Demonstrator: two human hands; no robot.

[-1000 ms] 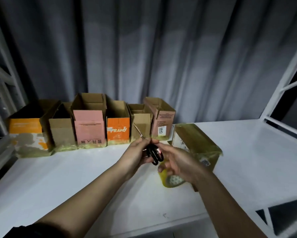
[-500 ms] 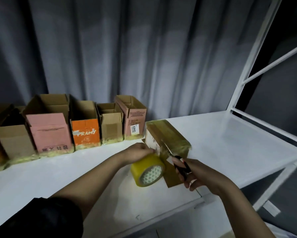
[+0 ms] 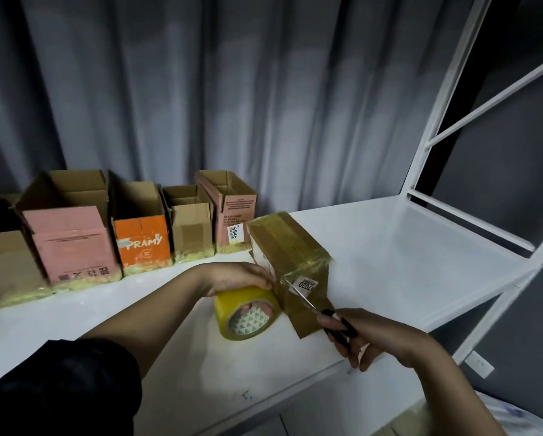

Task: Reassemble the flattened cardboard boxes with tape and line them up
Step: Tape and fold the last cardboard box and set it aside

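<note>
On the white desk (image 3: 389,247), the left hand (image 3: 235,276) grips a yellow tape roll (image 3: 245,313) at nine o'clock of the taped brown cardboard box (image 3: 290,256), while the right hand (image 3: 367,336) clamps black-handled scissors (image 3: 323,313); open boxes (image 3: 138,228) line the curtain (image 3: 232,89).

Above the left hand (image 3: 242,276), a black sleeve (image 3: 59,385) covers the upper arm; the right hand (image 3: 374,336) and forearm are bare.

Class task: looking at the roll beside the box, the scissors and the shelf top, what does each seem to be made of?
Tape roll: glossy, translucent yellow plastic film, apparently on a printed card core.
Scissors: bright blades that look like metal; black handles, probably plastic, gripped by the right hand.
Shelf top: smooth white surface with a soft sheen; painted metal or laminate, cannot tell which.
</note>
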